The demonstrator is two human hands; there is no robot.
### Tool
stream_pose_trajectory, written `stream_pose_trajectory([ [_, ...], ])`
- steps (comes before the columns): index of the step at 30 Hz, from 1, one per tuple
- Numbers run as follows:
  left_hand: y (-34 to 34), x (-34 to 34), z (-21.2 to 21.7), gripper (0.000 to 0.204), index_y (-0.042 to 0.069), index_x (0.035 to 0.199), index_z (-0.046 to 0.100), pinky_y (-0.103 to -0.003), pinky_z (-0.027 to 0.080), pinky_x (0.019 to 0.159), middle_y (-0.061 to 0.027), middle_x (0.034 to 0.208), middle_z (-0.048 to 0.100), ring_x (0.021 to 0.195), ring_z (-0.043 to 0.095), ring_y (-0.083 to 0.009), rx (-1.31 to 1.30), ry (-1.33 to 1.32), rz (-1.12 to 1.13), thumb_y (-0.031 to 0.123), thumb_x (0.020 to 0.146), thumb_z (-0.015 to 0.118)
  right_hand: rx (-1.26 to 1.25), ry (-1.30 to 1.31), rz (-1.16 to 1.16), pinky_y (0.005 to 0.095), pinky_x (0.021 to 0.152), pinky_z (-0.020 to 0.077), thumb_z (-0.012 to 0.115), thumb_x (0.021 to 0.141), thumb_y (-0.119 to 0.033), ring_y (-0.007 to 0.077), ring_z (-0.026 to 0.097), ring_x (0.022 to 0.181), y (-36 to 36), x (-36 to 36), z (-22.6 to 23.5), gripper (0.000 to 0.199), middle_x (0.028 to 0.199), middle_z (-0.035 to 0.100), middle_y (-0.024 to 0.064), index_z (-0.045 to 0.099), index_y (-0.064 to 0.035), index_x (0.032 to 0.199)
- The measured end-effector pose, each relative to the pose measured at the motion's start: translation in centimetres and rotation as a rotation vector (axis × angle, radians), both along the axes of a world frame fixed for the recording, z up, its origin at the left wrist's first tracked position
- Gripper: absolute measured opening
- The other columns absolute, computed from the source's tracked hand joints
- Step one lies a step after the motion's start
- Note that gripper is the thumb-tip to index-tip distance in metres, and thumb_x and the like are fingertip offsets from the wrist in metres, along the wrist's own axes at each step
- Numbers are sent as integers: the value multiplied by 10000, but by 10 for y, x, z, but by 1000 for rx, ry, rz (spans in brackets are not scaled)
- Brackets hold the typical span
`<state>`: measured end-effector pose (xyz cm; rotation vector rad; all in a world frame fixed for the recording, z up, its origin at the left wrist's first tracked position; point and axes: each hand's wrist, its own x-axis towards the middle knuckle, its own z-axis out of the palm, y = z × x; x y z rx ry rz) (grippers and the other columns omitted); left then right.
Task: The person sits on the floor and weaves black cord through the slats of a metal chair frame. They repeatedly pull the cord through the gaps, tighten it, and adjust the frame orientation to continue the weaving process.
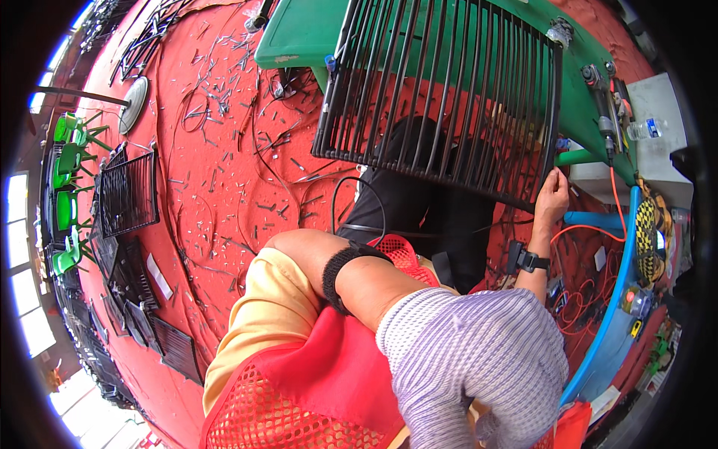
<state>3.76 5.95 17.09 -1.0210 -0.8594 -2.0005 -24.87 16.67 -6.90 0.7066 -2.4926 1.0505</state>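
Note:
A black slatted rack (441, 90) leans over a green bench (288, 37), its near edge above my dark-trousered legs. Bare and with a watch-like black strap at its wrist, my right hand (552, 196) is closed on the rack's lower right corner. My left hand (479, 352), in a white and purple knit glove, is raised close in front of me, away from the rack. Its fingers point to the lower edge and are partly cut off; whether they hold anything is hidden. Left of the rack's near edge loops a thin black strip (334, 198).
Black offcuts litter the red floor (217, 150). At left are black racks (131, 194), green chairs (67, 209) and a round stand base (134, 105). A power drill (598, 105) with an orange cord (615, 191), a bottle (645, 129) and a blue table (609, 329) are at right.

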Motion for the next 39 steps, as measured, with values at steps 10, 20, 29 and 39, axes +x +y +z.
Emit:
stream_pose_trajectory([
  [10, -15, -28, -17, 473, 6, 773, 634, -333, 467, 512, -84, 662, 590, 542, 580, -229, -76, 330, 357, 471, 780, 719, 17, 6, -20, 335, 704, 520, 575, 911, -249, 249, 681, 809, -2, 3, 3, 228, 887, 700, 119, 682, -88, 1033],
  [20, -18, -15, -7, 407, 25, 794, 652, -335, 488, 501, -73, 671, 582, 544, 575, -226, -36, 372, 500, 426, 799, 722, 5, -4, -17, 346, 708, 517, 573, 910, -260, 263, 676, 812, -1, 1, 0, 232, 890, 695, 128, 682, -99, 1036],
  [29, -57, -44, -79, 221, 83, 930, 662, -378, 480, 646, -62, 789, 627, 673, 599, -275, -695, -536, 966, 235, 771, 677, 44, 7, -60, 360, 678, 524, 565, 913, -282, 279, 677, 787, -2, 3, 1, 230, 901, 696, 125, 678, -123, 1036],
  [39, -76, -72, -204, 661, 0, 1295, 489, -530, 186, 1111, -121, 1436, 387, 1376, 279, -311, -1416, -1113, 1421, 445, 820, 605, 0, -44, -123, 395, 648, 519, 579, 892, -267, 320, 666, 766, -6, 11, -4, 195, 862, 687, 129, 672, -136, 1002],
])
